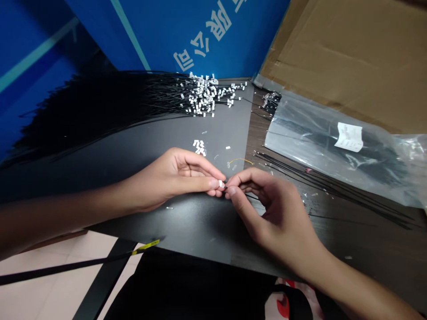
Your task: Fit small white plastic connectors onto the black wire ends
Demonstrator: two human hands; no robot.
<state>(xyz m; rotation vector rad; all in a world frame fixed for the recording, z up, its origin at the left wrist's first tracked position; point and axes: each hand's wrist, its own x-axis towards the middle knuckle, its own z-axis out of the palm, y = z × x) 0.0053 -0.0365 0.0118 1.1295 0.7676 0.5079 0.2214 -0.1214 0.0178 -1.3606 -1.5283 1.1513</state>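
Observation:
My left hand pinches a small white connector housing between thumb and forefinger, above the dark table. Right beside it, the thumb and forefinger of my right hand are pressed together on the end of a thin black wire, which runs back under that hand. The fingertips of both hands nearly meet, and they hide where wire and housing come together. Just beyond my left hand lies a small pile of loose white housings, with a single one apart from it.
A large bundle of black wires with white ends lies at the back left before a blue panel. On the right are loose black wires, a clear plastic bag of wires and cardboard. Clear scraps and a yellow strand lie between.

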